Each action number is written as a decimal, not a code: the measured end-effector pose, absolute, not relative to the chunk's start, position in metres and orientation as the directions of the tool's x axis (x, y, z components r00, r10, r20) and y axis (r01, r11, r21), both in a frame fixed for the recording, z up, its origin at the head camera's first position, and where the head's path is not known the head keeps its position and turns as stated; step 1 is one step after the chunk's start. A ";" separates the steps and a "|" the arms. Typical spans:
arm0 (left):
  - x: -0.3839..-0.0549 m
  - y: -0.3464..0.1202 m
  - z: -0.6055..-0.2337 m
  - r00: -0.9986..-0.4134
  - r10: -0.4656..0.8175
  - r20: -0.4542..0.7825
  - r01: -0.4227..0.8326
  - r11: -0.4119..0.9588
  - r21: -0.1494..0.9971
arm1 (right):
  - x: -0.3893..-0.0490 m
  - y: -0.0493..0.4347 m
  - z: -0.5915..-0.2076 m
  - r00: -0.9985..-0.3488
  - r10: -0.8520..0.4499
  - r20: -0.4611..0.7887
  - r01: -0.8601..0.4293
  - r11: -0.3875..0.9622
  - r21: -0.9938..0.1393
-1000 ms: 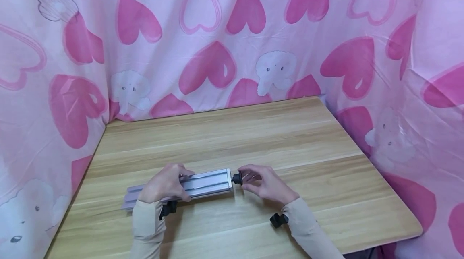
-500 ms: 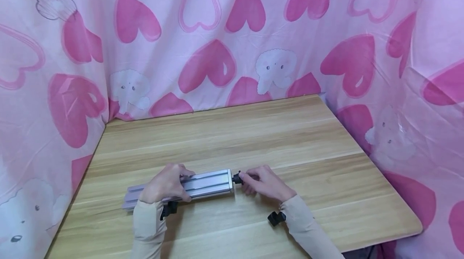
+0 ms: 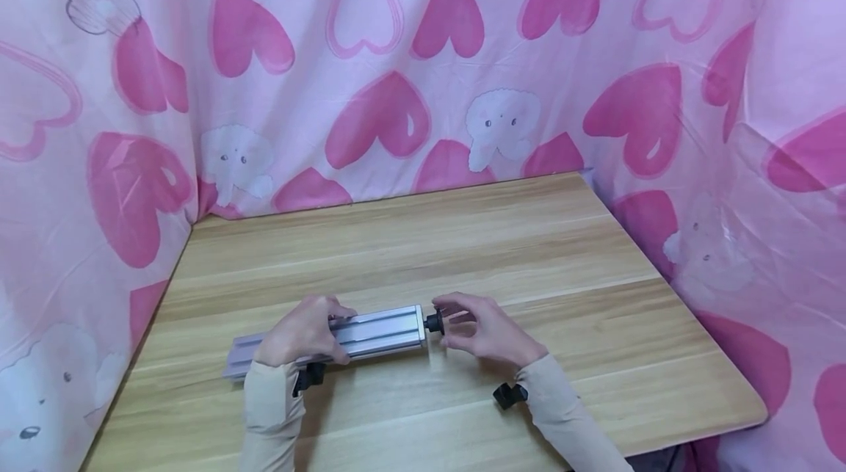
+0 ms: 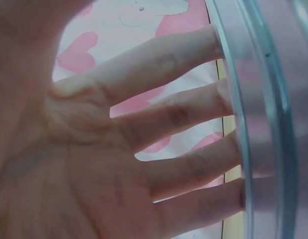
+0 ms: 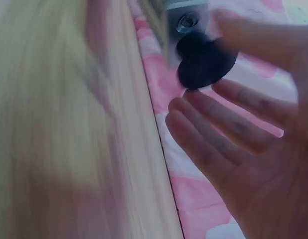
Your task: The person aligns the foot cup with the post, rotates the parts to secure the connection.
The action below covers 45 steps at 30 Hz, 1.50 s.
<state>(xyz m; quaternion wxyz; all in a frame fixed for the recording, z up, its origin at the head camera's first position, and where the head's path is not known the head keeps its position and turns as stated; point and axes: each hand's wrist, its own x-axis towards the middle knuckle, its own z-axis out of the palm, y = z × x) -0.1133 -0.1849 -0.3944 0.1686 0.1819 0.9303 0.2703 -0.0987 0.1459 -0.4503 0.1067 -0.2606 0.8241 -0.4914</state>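
Note:
A long silver aluminium rail unit [image 3: 386, 327] with grooves along its top lies near the table's front left. My left hand [image 3: 300, 334] grips it across its width, thumb on the near side. In the left wrist view my fingers [image 4: 189, 104] reach its grooved side [image 4: 258, 74]. From the plate at its right end sticks out a round black knob [image 3: 434, 322]. Around this knob my right hand [image 3: 490, 331] holds its thumb and fingertips, rather spread. The right wrist view shows the knob [image 5: 208, 63] between thumb and fingers, partly blurred.
Beneath is a wood-grain table [image 3: 529, 259]. Pink curtains [image 3: 297, 112] with hearts enclose its back and sides. Each wrist carries a small black camera, such as the right wrist camera [image 3: 509, 396].
Half a second ago my right fingers were drawn together on the knob with the hand turned over; now they have turned back and spread around it. The left hand and rail unit stay put.

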 end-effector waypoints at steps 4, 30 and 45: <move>-0.113 -0.185 -0.396 -0.876 0.439 -0.200 0.259 0.777 0.573 | -0.100 0.144 -0.449 -0.825 -0.557 0.100 -0.346 0.357 -0.868; -0.110 -0.186 -0.395 -0.887 0.394 -0.242 0.207 0.806 0.555 | -0.098 0.141 -0.454 -0.871 -0.489 -0.058 -0.199 0.458 -0.866; -0.114 -0.188 -0.400 -0.875 0.432 -0.219 0.246 0.785 0.568 | -0.101 0.141 -0.458 -0.854 -0.520 0.000 -0.271 0.445 -0.854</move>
